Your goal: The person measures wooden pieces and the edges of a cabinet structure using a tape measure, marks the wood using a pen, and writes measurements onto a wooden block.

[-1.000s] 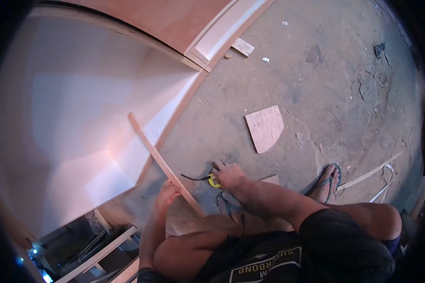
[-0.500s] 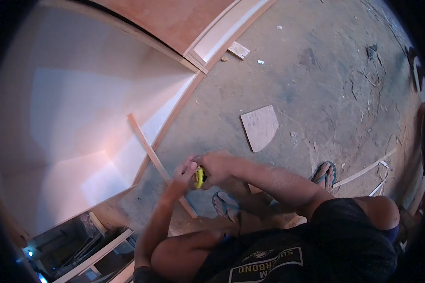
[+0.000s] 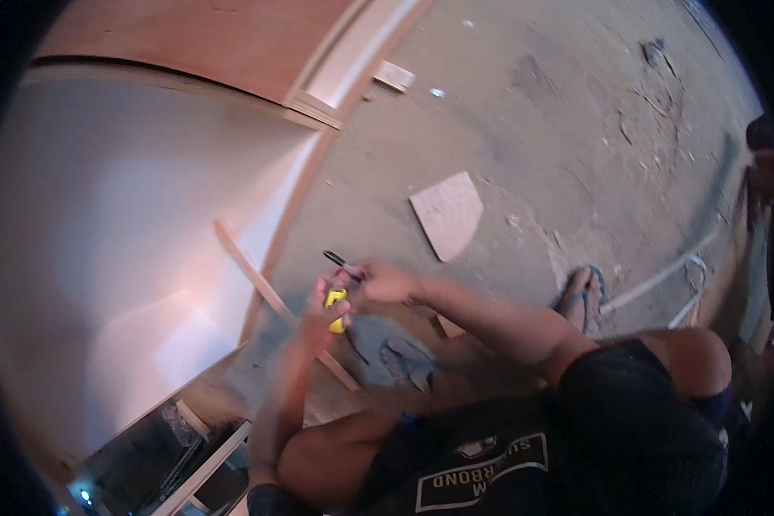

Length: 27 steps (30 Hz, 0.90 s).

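Note:
Close together in front of my knees, both hands are at work above the floor. My left hand (image 3: 325, 311) is wrapped around a yellow tape measure (image 3: 336, 310). A dark pen (image 3: 342, 261) sticks out from the fingers of my right hand (image 3: 382, 282), its end pointing up and left. The left fingertips are right beside the pen. Behind the left hand a narrow wooden strip (image 3: 251, 268) runs slantwise across the edge of a large white-lined cabinet (image 3: 146, 215).
A cut board piece (image 3: 449, 215) lies on the concrete floor, with a small wood block (image 3: 394, 76) farther off. My sandalled feet (image 3: 407, 361) are below. Scrap strips (image 3: 662, 282) lie at right, near another person (image 3: 764, 163) at the edge. Timber lengths (image 3: 202, 469) are at lower left.
The pen now shows in my right hand. The tape measure has turned and stands more clearly in my left hand. My view has shifted, and another person appears at the right edge.

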{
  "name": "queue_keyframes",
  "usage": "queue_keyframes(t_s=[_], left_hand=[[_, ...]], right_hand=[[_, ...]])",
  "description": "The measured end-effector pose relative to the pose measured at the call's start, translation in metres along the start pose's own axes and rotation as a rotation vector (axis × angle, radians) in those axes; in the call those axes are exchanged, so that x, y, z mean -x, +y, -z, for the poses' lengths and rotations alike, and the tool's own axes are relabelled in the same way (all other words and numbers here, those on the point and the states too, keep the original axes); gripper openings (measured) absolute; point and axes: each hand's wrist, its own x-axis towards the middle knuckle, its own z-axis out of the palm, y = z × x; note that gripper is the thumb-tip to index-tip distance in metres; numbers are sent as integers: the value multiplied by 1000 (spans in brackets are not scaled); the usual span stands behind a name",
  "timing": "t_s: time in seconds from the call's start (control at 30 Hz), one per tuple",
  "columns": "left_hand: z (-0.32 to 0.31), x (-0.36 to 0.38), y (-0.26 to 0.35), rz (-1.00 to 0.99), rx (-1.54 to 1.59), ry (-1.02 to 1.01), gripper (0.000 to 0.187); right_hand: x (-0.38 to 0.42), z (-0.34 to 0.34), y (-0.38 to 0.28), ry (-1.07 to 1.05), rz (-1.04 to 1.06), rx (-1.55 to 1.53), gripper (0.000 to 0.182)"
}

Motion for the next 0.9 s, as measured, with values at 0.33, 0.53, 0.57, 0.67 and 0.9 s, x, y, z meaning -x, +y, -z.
queue_keyframes(t_s=[0.33, 0.53, 0.57, 0.67, 0.9], left_hand=[[-19, -16, -22, -17, -1027, 239, 71], [-4, -30, -69, -72, -1180, 253, 64], [-11, -27, -66, -58, -1221, 251, 65], [-21, -19, -52, 4, -1327, 220, 72], [44, -29, 12, -79, -1033, -9, 47]], right_hand=[[43, 83, 7, -168, -131, 1382, 37], [162, 77, 100, -155, 78, 1664, 41], [159, 82, 95, -188, 23, 1643, 41], [153, 91, 74, -289, -192, 1625, 46], [79, 137, -16, -392, -178, 1375, 69]])
